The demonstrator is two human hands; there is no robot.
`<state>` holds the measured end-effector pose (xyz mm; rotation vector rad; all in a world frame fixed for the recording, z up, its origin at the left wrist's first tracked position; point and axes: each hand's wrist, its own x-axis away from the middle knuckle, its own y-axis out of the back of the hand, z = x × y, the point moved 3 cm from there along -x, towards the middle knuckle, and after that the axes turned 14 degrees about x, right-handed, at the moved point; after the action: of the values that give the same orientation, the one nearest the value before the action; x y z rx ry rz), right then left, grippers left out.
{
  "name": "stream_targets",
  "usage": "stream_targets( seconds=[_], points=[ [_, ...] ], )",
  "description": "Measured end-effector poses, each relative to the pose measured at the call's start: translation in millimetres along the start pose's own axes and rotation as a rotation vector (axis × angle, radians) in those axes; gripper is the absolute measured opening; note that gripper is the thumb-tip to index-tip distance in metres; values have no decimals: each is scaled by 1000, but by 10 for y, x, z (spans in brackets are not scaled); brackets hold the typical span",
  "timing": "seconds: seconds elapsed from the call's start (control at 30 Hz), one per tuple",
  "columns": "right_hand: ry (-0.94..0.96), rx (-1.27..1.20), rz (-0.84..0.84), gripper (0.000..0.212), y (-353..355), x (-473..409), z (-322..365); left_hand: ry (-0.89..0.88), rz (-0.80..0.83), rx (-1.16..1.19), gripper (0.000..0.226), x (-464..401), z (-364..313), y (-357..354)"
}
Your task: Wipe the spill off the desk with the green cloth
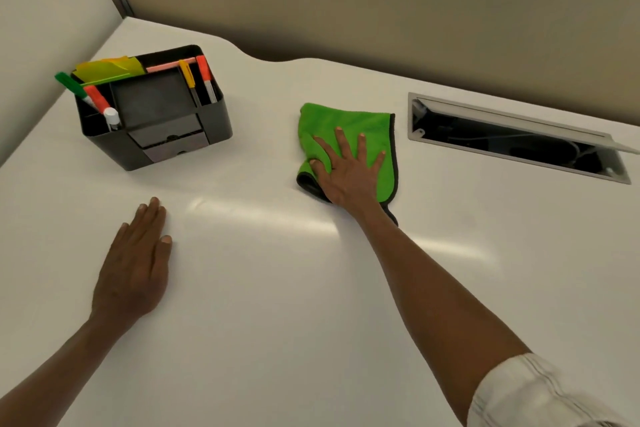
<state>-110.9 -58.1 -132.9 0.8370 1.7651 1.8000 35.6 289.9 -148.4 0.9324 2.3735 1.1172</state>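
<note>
The green cloth with a dark hem lies crumpled on the white desk, right of centre. My right hand presses flat on it, fingers spread, palm covering its near half. My left hand rests flat on the bare desk at the lower left, holding nothing. No spill shows on the desk; only glossy reflections lie between the hands.
A black desk organiser with markers and sticky flags stands at the back left. An open cable tray is cut into the desk right of the cloth. Partition walls close the back and left sides.
</note>
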Motion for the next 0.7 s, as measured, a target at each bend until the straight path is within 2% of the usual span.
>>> stream_targets(
  seconds=[0.2, 0.3, 0.53, 0.7],
  points=[
    [-230, 61, 35, 61, -95, 583, -1287, 14, -1, -12, 62, 13, -31, 17],
    [-331, 51, 31, 59, -110, 996, -1716, 2, 13, -18, 62, 31, -38, 10],
    [-528, -17, 78, 58, -171, 1697, -1926, 15, 36, -46, 66, -1, 5, 10],
    [-583, -50, 83, 59, -242, 1960, -1497, 19, 37, -40, 67, 1, -6, 4]
  ],
)
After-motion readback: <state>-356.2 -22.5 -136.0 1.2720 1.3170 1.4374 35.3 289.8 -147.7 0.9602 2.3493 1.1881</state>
